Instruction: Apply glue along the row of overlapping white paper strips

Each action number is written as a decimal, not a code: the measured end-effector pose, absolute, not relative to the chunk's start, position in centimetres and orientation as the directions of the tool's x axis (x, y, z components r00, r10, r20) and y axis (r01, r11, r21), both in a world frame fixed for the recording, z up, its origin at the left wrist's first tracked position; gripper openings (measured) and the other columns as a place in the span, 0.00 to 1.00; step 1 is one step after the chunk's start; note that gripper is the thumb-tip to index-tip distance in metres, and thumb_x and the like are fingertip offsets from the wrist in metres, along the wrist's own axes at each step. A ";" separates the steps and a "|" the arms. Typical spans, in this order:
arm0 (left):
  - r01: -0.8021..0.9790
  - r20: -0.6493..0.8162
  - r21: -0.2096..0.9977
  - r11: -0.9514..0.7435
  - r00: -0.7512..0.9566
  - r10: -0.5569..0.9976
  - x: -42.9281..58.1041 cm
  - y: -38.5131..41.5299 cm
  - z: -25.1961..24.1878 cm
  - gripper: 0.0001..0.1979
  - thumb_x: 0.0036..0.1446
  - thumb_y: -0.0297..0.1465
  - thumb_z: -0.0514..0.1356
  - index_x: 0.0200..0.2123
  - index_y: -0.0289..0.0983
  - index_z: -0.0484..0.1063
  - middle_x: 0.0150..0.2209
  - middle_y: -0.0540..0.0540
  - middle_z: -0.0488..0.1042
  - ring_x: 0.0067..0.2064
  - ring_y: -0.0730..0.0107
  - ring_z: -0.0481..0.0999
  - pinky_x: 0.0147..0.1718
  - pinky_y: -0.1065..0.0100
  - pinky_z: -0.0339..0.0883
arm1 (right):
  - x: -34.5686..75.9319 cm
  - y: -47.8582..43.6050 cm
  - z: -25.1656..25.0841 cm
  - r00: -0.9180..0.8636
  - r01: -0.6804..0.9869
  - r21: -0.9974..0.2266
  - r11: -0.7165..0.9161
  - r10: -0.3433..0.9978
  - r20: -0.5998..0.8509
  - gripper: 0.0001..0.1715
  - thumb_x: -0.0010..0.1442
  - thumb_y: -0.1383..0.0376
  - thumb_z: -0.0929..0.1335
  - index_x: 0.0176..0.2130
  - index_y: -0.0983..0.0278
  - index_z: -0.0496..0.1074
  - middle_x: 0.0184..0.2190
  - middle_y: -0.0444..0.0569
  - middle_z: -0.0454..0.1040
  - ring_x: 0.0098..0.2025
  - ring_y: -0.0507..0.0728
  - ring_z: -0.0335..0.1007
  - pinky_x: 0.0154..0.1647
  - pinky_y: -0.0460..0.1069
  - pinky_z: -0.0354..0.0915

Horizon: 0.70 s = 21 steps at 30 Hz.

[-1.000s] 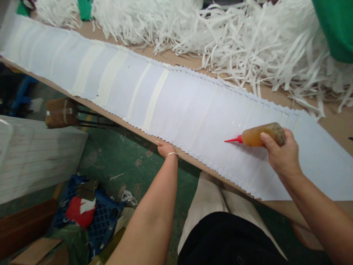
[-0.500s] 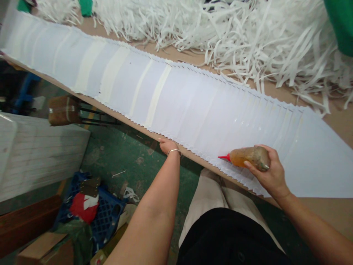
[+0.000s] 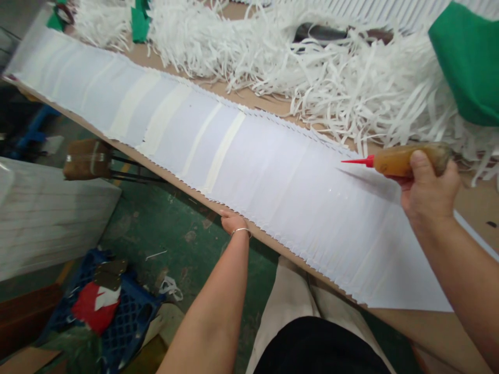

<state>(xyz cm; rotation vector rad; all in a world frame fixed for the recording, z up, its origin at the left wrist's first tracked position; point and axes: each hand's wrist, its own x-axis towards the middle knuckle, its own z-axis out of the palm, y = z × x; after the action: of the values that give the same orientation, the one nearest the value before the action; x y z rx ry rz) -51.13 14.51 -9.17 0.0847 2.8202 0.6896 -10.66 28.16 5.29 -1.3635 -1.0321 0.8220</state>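
Observation:
My right hand (image 3: 431, 195) is wrapped around a glue bottle (image 3: 409, 158), a squeeze bottle of amber liquid with a pointed red nozzle. The bottle lies nearly level, its tip pointing left above the far edge of overlapping white sheets (image 3: 268, 161). These sheets run in a long fanned row along the table, with wet, glossy streaks at the right and cream bands at the left. At the table's near edge (image 3: 263, 236), my left hand (image 3: 234, 222), with a bangle at the wrist, grips the board; some of its fingers are hidden.
Shredded white strips (image 3: 249, 57) are heaped behind the sheets, with a dark tool handle (image 3: 319, 34) among them. Green fabric (image 3: 468, 62) lies at the back right. Below left are a stool (image 3: 86, 158), a white panel (image 3: 50, 213) and a blue crate (image 3: 128, 311).
My right hand has carried the bottle from the near edge of the sheets up and right to the far edge. My left hand stays at the table edge; the view has shifted slightly.

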 end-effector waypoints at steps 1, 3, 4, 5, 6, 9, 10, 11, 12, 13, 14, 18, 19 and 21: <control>-0.003 -0.215 0.463 0.887 -0.971 0.108 -51.1 14.6 -9.0 0.34 0.67 0.41 0.36 0.42 0.21 0.75 0.45 0.21 0.75 0.49 0.43 0.77 0.46 0.54 0.69 | -10.8 29.4 5.1 0.361 0.093 -0.994 0.054 0.929 0.084 0.25 0.58 0.57 0.70 0.50 0.60 0.57 0.49 0.52 0.65 0.43 0.59 0.71 0.38 0.62 0.74; -0.008 -0.213 0.465 0.885 -0.972 0.103 -51.0 14.6 -8.9 0.34 0.67 0.41 0.36 0.41 0.22 0.75 0.45 0.21 0.75 0.49 0.44 0.77 0.46 0.54 0.69 | -11.1 31.2 4.8 0.359 0.109 -0.994 0.019 0.932 0.057 0.26 0.59 0.57 0.70 0.50 0.62 0.57 0.49 0.54 0.64 0.42 0.59 0.70 0.37 0.62 0.75; -0.010 -0.211 0.466 0.884 -0.972 0.100 -51.0 14.7 -8.9 0.34 0.67 0.41 0.36 0.41 0.23 0.75 0.45 0.21 0.76 0.48 0.45 0.77 0.46 0.55 0.69 | -11.2 31.9 4.6 0.360 0.128 -0.992 -0.002 0.932 0.045 0.27 0.59 0.56 0.70 0.50 0.63 0.56 0.50 0.56 0.64 0.42 0.59 0.70 0.37 0.61 0.75; -0.012 -0.210 0.468 0.884 -0.973 0.098 -51.0 14.7 -8.9 0.34 0.67 0.41 0.36 0.41 0.23 0.76 0.44 0.22 0.76 0.48 0.45 0.77 0.45 0.55 0.69 | -11.3 32.4 4.4 0.363 0.149 -0.989 -0.020 0.931 0.036 0.28 0.59 0.55 0.70 0.51 0.64 0.56 0.50 0.57 0.63 0.43 0.59 0.69 0.36 0.60 0.75; -0.014 -0.207 0.468 0.883 -0.974 0.095 -51.0 14.7 -9.0 0.34 0.67 0.42 0.36 0.41 0.24 0.76 0.44 0.22 0.76 0.48 0.45 0.78 0.45 0.55 0.69 | -11.4 32.9 4.2 0.367 0.167 -0.985 -0.036 0.930 0.028 0.29 0.58 0.55 0.70 0.51 0.64 0.56 0.51 0.58 0.63 0.43 0.60 0.69 0.36 0.60 0.75; -0.020 -0.205 0.468 0.883 -0.975 0.087 -51.2 14.7 -9.2 0.34 0.67 0.42 0.36 0.42 0.25 0.76 0.44 0.23 0.76 0.48 0.46 0.78 0.45 0.55 0.69 | -11.3 33.8 3.3 0.380 0.197 -0.978 -0.064 0.925 0.016 0.31 0.57 0.54 0.71 0.50 0.64 0.56 0.52 0.59 0.63 0.44 0.60 0.69 0.37 0.59 0.75; -0.021 -0.207 0.468 0.883 -0.975 0.087 -51.2 14.7 -9.2 0.34 0.67 0.42 0.36 0.42 0.25 0.76 0.44 0.23 0.76 0.48 0.46 0.78 0.45 0.56 0.69 | -11.3 34.0 3.1 0.380 0.204 -0.977 -0.067 0.925 0.016 0.31 0.57 0.54 0.72 0.50 0.64 0.56 0.52 0.59 0.63 0.44 0.60 0.69 0.38 0.59 0.75; -0.021 -0.210 0.468 0.883 -0.974 0.088 -51.2 14.7 -9.2 0.34 0.67 0.42 0.37 0.41 0.24 0.76 0.44 0.22 0.76 0.48 0.46 0.78 0.45 0.56 0.69 | -11.2 34.1 2.9 0.381 0.211 -0.975 -0.067 0.925 0.019 0.31 0.56 0.54 0.72 0.50 0.64 0.56 0.51 0.59 0.64 0.44 0.60 0.69 0.39 0.60 0.74; -0.020 -0.215 0.469 0.883 -0.972 0.092 -51.3 14.6 -9.2 0.34 0.67 0.42 0.37 0.41 0.24 0.76 0.44 0.22 0.76 0.47 0.46 0.78 0.44 0.57 0.69 | -11.2 34.2 2.8 0.380 0.217 -0.974 -0.067 0.925 0.021 0.31 0.56 0.54 0.72 0.50 0.65 0.56 0.51 0.59 0.64 0.44 0.59 0.69 0.39 0.60 0.74; -0.019 -0.219 0.470 0.883 -0.971 0.096 -51.3 14.6 -9.1 0.34 0.68 0.42 0.37 0.41 0.23 0.76 0.44 0.22 0.76 0.47 0.47 0.78 0.44 0.57 0.69 | -11.2 34.1 2.8 0.379 0.221 -0.973 -0.067 0.925 0.022 0.31 0.56 0.55 0.72 0.51 0.65 0.57 0.51 0.59 0.64 0.43 0.59 0.69 0.39 0.60 0.74; -0.018 -0.223 0.471 0.882 -0.970 0.099 -51.3 14.6 -9.1 0.34 0.68 0.42 0.37 0.41 0.23 0.76 0.44 0.22 0.76 0.47 0.47 0.78 0.44 0.57 0.69 | -11.3 34.0 2.8 0.381 0.222 -0.973 -0.069 0.924 0.021 0.31 0.56 0.55 0.72 0.50 0.65 0.57 0.50 0.59 0.65 0.43 0.59 0.69 0.39 0.59 0.74; -0.019 -0.230 0.471 0.882 -0.968 0.102 -51.2 14.7 -8.9 0.35 0.68 0.41 0.36 0.42 0.21 0.75 0.45 0.21 0.75 0.48 0.46 0.77 0.44 0.57 0.68 | -11.7 32.7 3.5 0.365 0.178 -0.981 -0.071 0.931 -0.001 0.29 0.53 0.57 0.74 0.47 0.65 0.60 0.47 0.58 0.66 0.42 0.59 0.69 0.38 0.58 0.74; -0.020 -0.231 0.471 0.882 -0.968 0.102 -51.2 14.6 -8.9 0.35 0.68 0.42 0.36 0.42 0.20 0.75 0.45 0.21 0.75 0.48 0.45 0.77 0.44 0.57 0.68 | -11.9 32.2 3.7 0.356 0.163 -0.984 -0.071 0.934 -0.008 0.29 0.52 0.57 0.74 0.47 0.65 0.61 0.46 0.57 0.66 0.41 0.58 0.69 0.38 0.58 0.74; -0.019 -0.234 0.472 0.881 -0.967 0.104 -51.2 14.6 -9.0 0.36 0.68 0.42 0.35 0.42 0.19 0.75 0.45 0.20 0.75 0.48 0.45 0.77 0.44 0.56 0.68 | -12.0 31.1 3.8 0.335 0.149 -0.987 -0.067 0.942 -0.013 0.30 0.52 0.56 0.74 0.47 0.65 0.61 0.44 0.55 0.67 0.39 0.57 0.69 0.38 0.59 0.74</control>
<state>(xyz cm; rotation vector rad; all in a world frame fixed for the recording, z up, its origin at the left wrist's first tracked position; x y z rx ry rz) -51.18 14.63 -9.01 0.0642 2.7980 0.7065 -12.05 31.10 3.81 -1.4960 -1.0434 0.9019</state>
